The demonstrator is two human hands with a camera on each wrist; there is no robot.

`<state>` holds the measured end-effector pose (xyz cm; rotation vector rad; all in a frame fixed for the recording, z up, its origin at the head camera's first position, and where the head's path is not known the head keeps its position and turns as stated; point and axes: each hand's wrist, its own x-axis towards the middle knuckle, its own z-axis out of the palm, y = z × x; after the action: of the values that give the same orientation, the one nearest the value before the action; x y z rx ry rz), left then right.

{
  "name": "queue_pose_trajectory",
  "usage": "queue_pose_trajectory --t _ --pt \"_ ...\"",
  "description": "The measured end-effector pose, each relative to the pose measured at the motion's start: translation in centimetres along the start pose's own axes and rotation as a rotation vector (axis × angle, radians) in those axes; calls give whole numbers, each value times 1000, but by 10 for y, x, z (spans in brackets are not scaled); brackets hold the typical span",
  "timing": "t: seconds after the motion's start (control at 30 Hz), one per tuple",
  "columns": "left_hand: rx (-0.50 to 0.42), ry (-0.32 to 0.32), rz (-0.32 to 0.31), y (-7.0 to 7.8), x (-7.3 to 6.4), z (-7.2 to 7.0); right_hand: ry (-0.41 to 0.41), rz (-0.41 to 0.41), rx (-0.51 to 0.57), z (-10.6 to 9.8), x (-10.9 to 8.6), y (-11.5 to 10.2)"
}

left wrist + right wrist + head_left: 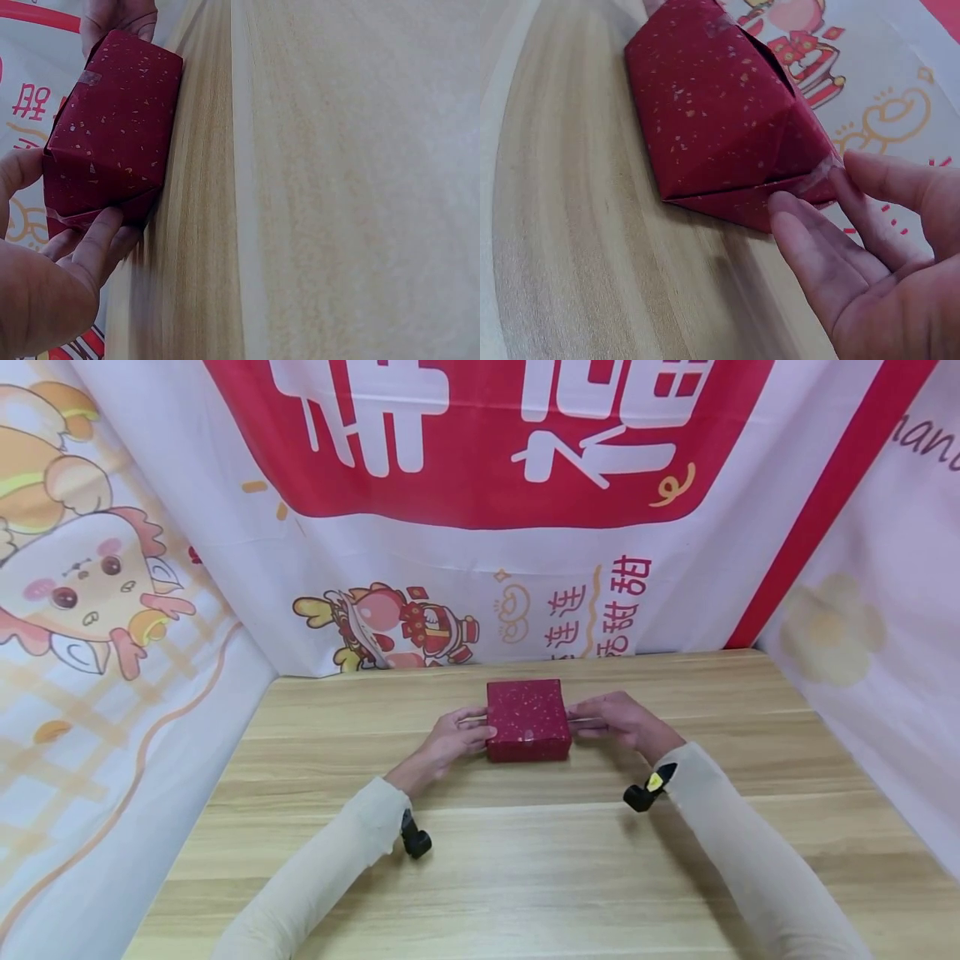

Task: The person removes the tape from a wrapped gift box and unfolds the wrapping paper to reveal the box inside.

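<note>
A box (pixel 527 712) wrapped in dark red, gold-flecked paper sits on the wooden table near its back edge. At its left end my left hand (pixel 452 737) holds it, thumb over the top edge and fingers against the folded end. My right hand (pixel 617 718) is at the opposite end, its nearly straight fingers touching the side. In the right wrist view, the fingertips lie by the folded paper flap (pixel 739 206) and a bit of clear tape (pixel 821 172). Another tape piece (pixel 90 77) shows on the long side in the left wrist view. The box's underside is hidden.
The light wooden table (pixel 510 868) stretches toward me in front of the box. Behind it hangs a white and red printed cloth (pixel 487 552), with more printed cloth at left and right. A small black camera (pixel 415 837) is worn at the left wrist, another (pixel 642 795) at the right.
</note>
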<state>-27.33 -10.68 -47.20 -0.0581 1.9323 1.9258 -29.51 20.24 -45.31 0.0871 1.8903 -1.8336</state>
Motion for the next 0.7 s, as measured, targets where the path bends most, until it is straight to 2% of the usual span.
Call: queue_pose_trajectory --t 0.37,0.57,0.7 --pt "-3 -4 -9 0 -1 -1 -107 27 220 -11 5 10" --pt "9 -7 -11 1 -2 -1 -146 15 273 -17 6 15" --pt "14 -8 -10 0 -1 -2 -143 10 295 -21 7 17"
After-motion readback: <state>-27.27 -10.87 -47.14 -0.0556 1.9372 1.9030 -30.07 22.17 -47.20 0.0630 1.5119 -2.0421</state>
